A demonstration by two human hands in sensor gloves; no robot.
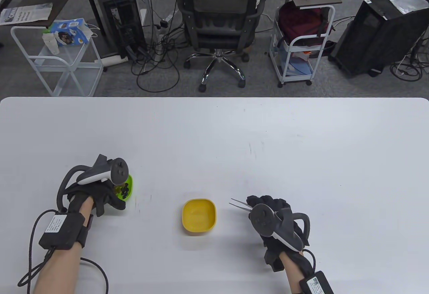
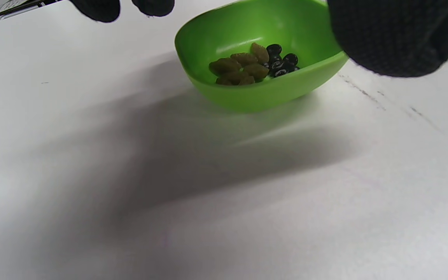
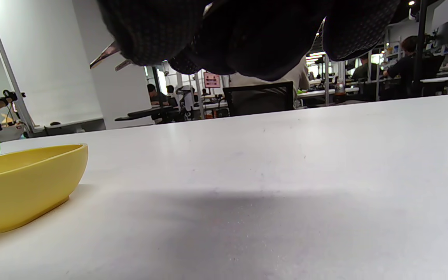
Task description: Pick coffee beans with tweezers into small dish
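Observation:
A green dish (image 1: 130, 187) at the left holds dark coffee beans (image 2: 281, 62) and olive-brown pieces (image 2: 239, 68). My left hand (image 1: 114, 198) hovers over the dish's near-left side with its fingers spread. Its thumb (image 2: 391, 35) is at the dish's rim; I cannot tell if it touches. An empty yellow dish (image 1: 199, 215) sits in the middle. My right hand (image 1: 268, 208), just right of it, grips metal tweezers (image 1: 238, 204). Their tips point left, stand slightly apart and hold nothing. They also show in the right wrist view (image 3: 109, 54), above the table.
The white table (image 1: 234, 140) reaches its far edge at mid-frame. Beyond it on the floor stand an office chair (image 1: 219, 22), two white carts and computer towers. Glove cables trail from both wrists at the near edge.

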